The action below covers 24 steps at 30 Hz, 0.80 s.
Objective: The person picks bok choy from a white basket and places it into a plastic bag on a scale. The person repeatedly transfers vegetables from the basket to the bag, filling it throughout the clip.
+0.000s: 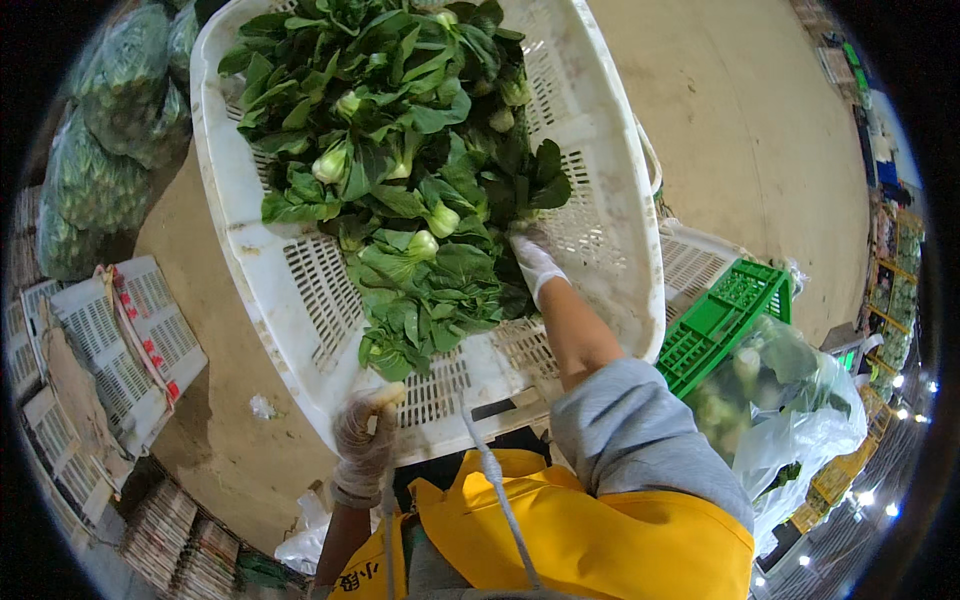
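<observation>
A large white perforated plastic basket (255, 247) stands before me, heaped with green bok choy (420, 195) whose pale stem ends show here and there. My right hand (534, 251), in a thin translucent glove, reaches into the basket at the right side of the heap; its fingers are partly hidden among leaves, so any grip cannot be made out. At the basket's near left corner is my left hand (365, 435), also gloved, its fingers curled beside the rim. Whether those fingers hold anything does not show clearly.
Filled clear bags of green vegetables (97, 180) lie at the upper left. White perforated crates (142, 330) stand below them. At the right are a green plastic crate (720, 322) and a clear plastic bag (795, 420) with vegetables. A plastic scrap (262, 407) lies on the floor.
</observation>
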Tool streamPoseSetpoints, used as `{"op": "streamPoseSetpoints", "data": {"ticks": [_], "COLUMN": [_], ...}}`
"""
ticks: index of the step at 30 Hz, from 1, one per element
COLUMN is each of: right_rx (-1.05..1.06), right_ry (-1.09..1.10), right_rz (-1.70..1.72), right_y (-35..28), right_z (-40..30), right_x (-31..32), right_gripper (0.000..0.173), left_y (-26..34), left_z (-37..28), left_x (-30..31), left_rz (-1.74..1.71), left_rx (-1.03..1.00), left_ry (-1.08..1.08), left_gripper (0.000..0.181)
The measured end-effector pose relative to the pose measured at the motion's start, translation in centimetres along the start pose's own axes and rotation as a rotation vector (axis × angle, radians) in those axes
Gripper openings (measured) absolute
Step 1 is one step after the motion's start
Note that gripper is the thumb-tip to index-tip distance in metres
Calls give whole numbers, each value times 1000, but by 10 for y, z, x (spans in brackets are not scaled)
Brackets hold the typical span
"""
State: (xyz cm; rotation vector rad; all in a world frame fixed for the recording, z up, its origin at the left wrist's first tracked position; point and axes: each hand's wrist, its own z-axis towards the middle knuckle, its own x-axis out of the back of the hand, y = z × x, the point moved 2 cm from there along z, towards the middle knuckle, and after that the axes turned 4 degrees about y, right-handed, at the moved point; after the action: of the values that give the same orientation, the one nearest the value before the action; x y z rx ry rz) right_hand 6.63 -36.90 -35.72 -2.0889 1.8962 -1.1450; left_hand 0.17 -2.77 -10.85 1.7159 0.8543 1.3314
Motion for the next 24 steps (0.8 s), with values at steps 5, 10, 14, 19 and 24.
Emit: {"op": "streamPoseSetpoints", "data": {"ticks": [5,10,14,19,24], "right_rx": [169,539,121,475,470], "right_ry": [-201,-678,-692,140,-105], "right_rz": [-123,-72,357,-979,-884], "right_y": [-93,-164,-174,-144,-168], "right_z": [-69,-179,-104,-25,-29], "right_x": [39,21,2,-84,-42], "right_gripper": [55,67,41,67,61], "left_y": [16,37,10,6,26], "left_z": [34,78,75,56,65], "left_x": [-18,-38,-21,5,3], "left_rz": [-12,-136,-888,-880,-222], "left_rx": [-81,20,392,441,76], "left_ry": [-71,-109,-192,-184,-232], "left_gripper": [36,88,88,85,96]}}
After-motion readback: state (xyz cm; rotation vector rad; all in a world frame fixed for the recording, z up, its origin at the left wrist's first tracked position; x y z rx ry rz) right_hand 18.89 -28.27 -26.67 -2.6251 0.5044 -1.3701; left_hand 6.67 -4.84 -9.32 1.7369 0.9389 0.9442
